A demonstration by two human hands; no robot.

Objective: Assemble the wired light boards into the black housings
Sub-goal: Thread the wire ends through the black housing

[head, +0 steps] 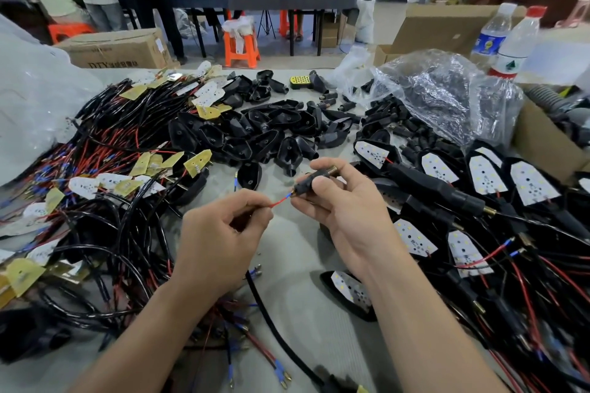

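While my left hand (223,233) pinches a red wire (278,201) between thumb and forefinger, my right hand (344,217) curls around a black housing (306,186) whose brass end points toward 1 o'clock. The wire's blue tip meets the housing's near end above the middle of the grey table (287,265). From my hands, empty housings (261,134) lie heaped at 12 o'clock, tangled wired boards (105,150) spread at 9 o'clock, and finished lights (491,182) lie at 3 o'clock.
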